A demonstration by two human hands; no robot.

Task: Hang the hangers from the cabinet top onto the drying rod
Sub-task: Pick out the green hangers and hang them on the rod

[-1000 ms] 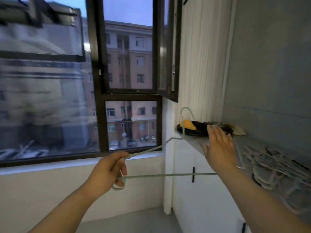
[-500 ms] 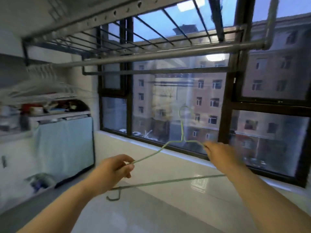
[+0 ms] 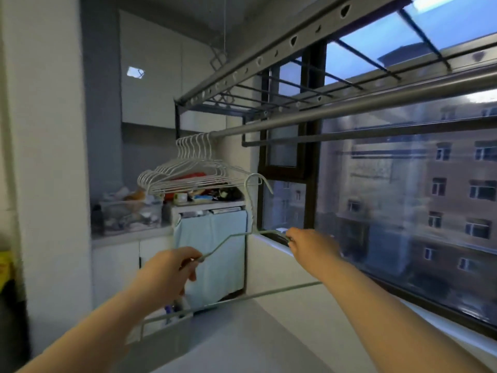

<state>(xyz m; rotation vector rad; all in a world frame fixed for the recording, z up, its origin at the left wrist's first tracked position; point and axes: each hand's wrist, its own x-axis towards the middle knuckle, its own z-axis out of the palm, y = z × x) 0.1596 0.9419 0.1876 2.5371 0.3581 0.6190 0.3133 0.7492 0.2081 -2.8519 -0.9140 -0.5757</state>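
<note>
Two hands — left hand [image 3: 166, 273], right hand [image 3: 309, 243] — both grip one green hanger [image 3: 269, 293] below the drying rod [image 3: 349, 107].

My right hand [image 3: 309, 242] hides most of its own fingers; the green hanger [image 3: 269, 294] passes behind that forearm. The drying rod [image 3: 349, 106] runs off the right edge. I can't name the blurred clutter on the far worktop [image 3: 129, 234].

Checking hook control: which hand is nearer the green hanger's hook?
Right. The right hand holds the green hanger just below its hook; the left hand holds its left shoulder, farther down.
</note>
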